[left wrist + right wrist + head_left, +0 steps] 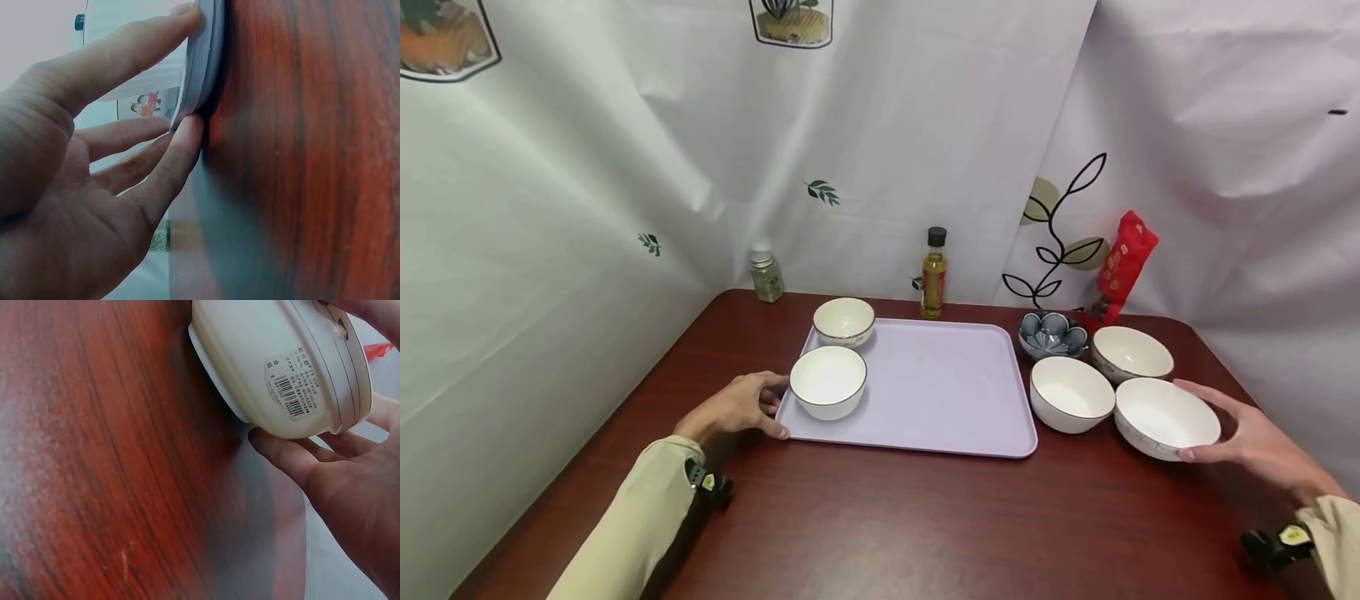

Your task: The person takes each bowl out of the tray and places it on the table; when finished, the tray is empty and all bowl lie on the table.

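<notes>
My left hand (751, 406) is at the front left corner of a pale lilac tray (943, 387). Thumb and fingers span that corner, touching the tray's rim (206, 53) in the left wrist view. On the tray's left side stand two white bowls, a front bowl (827, 382) and a back bowl (844, 321). Far to the right, my right hand (1251, 429) holds a white bowl (1165, 417) by its side, thumb in front and fingers behind. A barcode label (290, 390) shows on this bowl in the right wrist view. Its base appears tilted or close to the table.
Touching or near the held bowl are a white bowl (1071, 396), another white bowl (1131, 352) and a blue petal-patterned bowl (1052, 335). Behind stand a spice jar (767, 277), an oil bottle (933, 275) and a red packet (1126, 262). A hanging cloth (880, 150) borders the dark table (925, 517).
</notes>
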A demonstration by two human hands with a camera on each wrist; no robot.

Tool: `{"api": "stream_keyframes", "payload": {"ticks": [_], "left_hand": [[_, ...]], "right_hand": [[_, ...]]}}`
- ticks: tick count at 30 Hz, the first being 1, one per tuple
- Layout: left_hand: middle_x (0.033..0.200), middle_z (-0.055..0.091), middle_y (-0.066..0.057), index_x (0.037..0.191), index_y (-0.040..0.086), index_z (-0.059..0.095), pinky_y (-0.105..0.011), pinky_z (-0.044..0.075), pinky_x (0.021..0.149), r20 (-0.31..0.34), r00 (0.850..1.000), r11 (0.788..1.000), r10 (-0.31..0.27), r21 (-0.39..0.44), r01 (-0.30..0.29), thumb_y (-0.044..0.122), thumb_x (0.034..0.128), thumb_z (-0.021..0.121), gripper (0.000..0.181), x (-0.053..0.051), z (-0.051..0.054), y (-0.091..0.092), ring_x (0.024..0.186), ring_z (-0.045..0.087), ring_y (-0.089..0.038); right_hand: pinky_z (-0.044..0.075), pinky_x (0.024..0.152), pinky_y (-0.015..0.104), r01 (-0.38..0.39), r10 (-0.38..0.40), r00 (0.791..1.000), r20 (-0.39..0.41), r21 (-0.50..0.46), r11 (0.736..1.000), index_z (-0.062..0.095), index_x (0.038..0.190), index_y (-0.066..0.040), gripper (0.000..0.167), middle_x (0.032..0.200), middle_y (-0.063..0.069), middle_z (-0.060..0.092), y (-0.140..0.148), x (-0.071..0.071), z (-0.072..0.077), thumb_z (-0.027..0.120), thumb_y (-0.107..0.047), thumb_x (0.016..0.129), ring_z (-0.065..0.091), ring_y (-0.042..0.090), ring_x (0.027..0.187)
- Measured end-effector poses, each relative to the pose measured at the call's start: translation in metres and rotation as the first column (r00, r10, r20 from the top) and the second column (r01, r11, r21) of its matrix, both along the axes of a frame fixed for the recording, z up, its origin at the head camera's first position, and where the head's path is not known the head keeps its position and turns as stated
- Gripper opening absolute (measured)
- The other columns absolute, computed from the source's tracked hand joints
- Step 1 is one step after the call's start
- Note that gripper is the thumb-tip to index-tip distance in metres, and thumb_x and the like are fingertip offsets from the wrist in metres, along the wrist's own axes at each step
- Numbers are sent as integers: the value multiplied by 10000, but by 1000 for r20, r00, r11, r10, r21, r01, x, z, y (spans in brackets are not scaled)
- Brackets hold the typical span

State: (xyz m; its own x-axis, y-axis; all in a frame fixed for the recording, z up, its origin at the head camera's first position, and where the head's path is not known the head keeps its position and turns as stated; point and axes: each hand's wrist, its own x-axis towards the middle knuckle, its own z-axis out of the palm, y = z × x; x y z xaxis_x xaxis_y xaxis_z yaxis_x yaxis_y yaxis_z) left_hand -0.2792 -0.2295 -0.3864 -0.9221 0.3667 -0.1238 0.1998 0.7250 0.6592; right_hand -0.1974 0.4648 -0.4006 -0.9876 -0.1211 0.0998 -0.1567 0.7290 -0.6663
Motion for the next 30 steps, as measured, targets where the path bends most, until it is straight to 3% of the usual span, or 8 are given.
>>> {"api": "stream_keyframes", "payload": {"ticks": [11, 16, 20, 25, 28, 29, 30], "left_hand": [[1280, 615, -275, 1422, -108, 456, -384, 603, 870, -13, 1000, 1000, -9, -15, 9, 151, 638, 950, 962, -1, 0, -1, 1023, 695, -276], [1273, 619, -271, 1421, -110, 456, -380, 602, 866, -13, 1000, 1000, -11, -17, 11, 152, 638, 950, 962, -1, -1, -1, 1018, 694, -270], [1283, 613, -273, 1424, -110, 451, -380, 602, 867, -7, 1000, 1000, -8, -21, 8, 153, 638, 950, 967, -1, -1, -1, 1021, 691, -271], [1303, 601, -279, 1425, -114, 450, -382, 603, 869, -8, 1000, 1000, -7, -14, 7, 145, 638, 949, 966, 0, 0, 0, 1025, 694, -279], [1288, 611, -278, 1427, -110, 450, -382, 603, 873, -3, 1000, 1000, -2, -12, 2, 143, 641, 947, 964, -1, 0, 0, 1024, 696, -275], [1285, 613, -277, 1427, -108, 450, -381, 603, 874, 1, 1000, 1000, 0, -12, 0, 144, 642, 947, 963, -1, 0, 0, 1024, 695, -273], [1285, 613, -276, 1428, -107, 451, -380, 602, 875, 2, 1000, 1000, 1, -12, -1, 145, 642, 947, 964, -1, 0, 0, 1024, 695, -272]], "right_hand": [[370, 760, 41, -38, 38, 999, -5, -23, 999, 293, 1572, -63, 880, 1233, -394, 398, -2, -7, -1, 776, -81, 837, 448, -190, 1000], [354, 765, 26, -40, 40, 999, -26, -13, 999, 292, 1571, -52, 894, 1240, -420, 359, -1, -10, -3, 784, -70, 824, 402, -229, 1023], [333, 781, 26, -48, 47, 999, -26, -11, 999, 268, 1590, -104, 919, 1265, -421, 333, 0, -10, -4, 782, -77, 829, 367, -248, 1044], [191, 844, -27, -59, 66, 994, -85, 79, 995, 221, 1611, -228, 997, 1381, -413, 269, 1, -9, 0, 804, -130, 807, 235, -309, 1136], [153, 827, -31, -33, 52, 992, -112, 167, 985, 258, 1598, -156, 985, 1524, -121, 404, -3, -11, 9, 828, -204, 795, 195, -333, 1100], [169, 823, -26, -19, 43, 992, -117, 193, 981, 288, 1579, -99, 970, 1516, -11, 459, -5, -12, 13, 836, -229, 790, 201, -337, 1080], [216, 844, 12, -12, 39, 992, -118, 217, 976, 310, 1555, -36, 956, 1477, 112, 505, -9, -13, 19, 841, -245, 788, 267, -288, 1161]]}}
